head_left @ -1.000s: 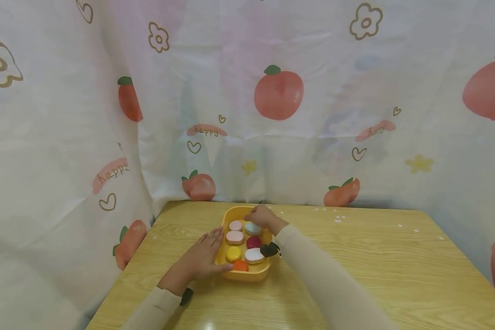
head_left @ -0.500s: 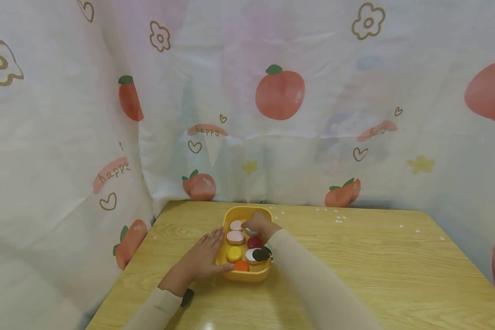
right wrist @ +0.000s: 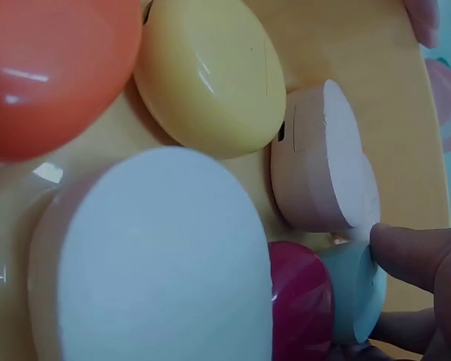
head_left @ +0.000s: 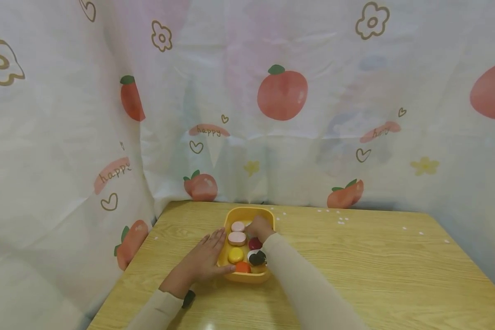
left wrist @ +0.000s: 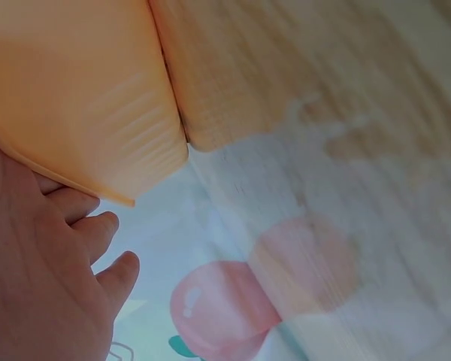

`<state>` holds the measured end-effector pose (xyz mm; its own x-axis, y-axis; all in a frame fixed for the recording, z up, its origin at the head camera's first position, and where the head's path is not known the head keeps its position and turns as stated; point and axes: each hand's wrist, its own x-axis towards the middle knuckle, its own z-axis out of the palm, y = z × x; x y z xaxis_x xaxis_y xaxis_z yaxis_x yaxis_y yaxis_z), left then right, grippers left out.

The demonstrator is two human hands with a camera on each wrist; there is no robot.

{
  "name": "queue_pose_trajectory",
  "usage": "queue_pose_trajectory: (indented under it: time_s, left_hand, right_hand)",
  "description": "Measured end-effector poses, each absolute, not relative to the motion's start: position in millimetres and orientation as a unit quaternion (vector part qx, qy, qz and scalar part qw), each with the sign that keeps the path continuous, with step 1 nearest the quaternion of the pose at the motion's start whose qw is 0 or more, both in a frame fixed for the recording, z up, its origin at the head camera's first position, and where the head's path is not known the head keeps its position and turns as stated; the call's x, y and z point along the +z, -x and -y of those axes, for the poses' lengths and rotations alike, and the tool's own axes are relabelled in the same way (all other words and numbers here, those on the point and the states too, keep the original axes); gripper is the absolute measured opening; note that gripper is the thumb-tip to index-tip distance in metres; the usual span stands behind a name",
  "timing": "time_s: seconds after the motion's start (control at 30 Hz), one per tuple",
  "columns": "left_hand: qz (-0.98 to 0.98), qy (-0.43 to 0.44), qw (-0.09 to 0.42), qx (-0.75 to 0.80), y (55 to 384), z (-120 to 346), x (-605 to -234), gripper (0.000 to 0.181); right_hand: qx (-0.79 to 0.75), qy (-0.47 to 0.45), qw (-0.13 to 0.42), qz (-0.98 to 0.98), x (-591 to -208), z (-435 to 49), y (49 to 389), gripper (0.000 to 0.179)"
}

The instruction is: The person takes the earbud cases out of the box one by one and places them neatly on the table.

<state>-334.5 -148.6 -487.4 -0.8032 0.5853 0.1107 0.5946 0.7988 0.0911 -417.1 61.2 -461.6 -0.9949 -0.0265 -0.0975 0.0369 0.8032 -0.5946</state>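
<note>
Here's the right hand (head_left: 259, 227), its fingers pinching the pale blue piece (right wrist: 351, 292) against the thumb, at one o'clock in the yellow tray (head_left: 249, 278)! It looks stiff, smooth and light, hardly fragile but likely a touch slippery, so opposite side walls, held at mid-height, seem the place to grip. Tight quarters, though: the dark red piece (head_left: 255, 243) sits just beside it at three o'clock, the far pink piece (head_left: 237, 226) at eleven, the near pink piece (head_left: 237, 238) at ten. Round the tray we go: white piece (right wrist: 165, 256) at five, orange piece (head_left: 243, 267) near seven, yellow piece (head_left: 235, 255) at eight. Out at nine, the left hand (head_left: 202, 261) lays straight fingers against the wall, thumb at the rim around seven; sensible, as so light a tray could skate on the table (head_left: 354, 266). Between two and three, white specks (head_left: 341, 222); at twelve, the fruit-print cloth (head_left: 235, 82).
</note>
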Motion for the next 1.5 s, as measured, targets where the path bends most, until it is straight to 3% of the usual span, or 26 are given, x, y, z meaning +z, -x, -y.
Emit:
queue_pose_trajectory:
  time_s: [0.47, 1.03, 1.27, 1.5]
  left_hand:
    - [0.948, 0.31, 0.04, -0.063, 334.8, 149.2, -487.7, 0.105]
    - [0.951, 0.3, 0.03, -0.068, 333.5, 147.4, -486.3, 0.103]
    - [0.95, 0.302, 0.034, -0.071, 334.1, 146.4, -486.9, 0.104]
    - [0.951, 0.3, 0.032, -0.064, 334.7, 147.2, -488.8, 0.106]
  right_hand:
    - [-0.316, -0.008, 0.051, -0.947, -466.1, -60.3, 423.5, 0.027]
    - [-0.439, -0.034, 0.032, -0.897, -476.6, -64.8, 431.3, 0.028]
    - [-0.633, -0.081, 0.094, -0.765, -473.7, -63.5, 432.2, 0.03]
    - [-0.681, -0.095, 0.143, -0.712, -464.8, -63.9, 427.6, 0.037]
